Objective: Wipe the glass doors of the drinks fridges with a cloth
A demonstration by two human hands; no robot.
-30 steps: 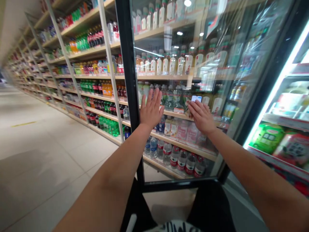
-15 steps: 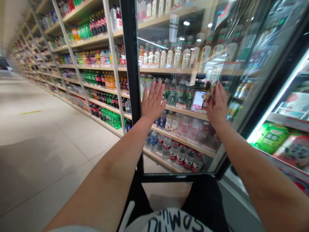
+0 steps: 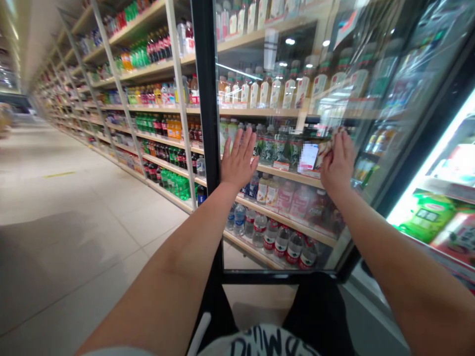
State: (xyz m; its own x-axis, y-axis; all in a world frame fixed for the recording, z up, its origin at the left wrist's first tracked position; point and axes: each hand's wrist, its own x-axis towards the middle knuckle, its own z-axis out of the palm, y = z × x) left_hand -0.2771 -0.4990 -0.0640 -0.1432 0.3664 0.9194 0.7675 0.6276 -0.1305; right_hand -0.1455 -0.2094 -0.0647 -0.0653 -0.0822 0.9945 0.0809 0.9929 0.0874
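In front of me stands a glass door with a black frame, swung open from a lit cooler. My left hand lies flat against the glass near the frame's left upright, fingers stretched out and holding nothing. On the right side of the pane, my right hand presses a crumpled, light-coloured cloth to the glass. Its fingers are closed over the cloth and hide part of it. Bottles on shelves show through the pane, mixed with reflections.
Long drink shelves run back along the left of the door, beside a pale tiled floor. At right, the cooler holds green packs on a shelf. My legs in black trousers straddle the door's lower edge.
The view has shifted slightly, so the door and shelves sit a little further right and lower. Both hands stay on the glass; the cloth shows less beside my right fingers.
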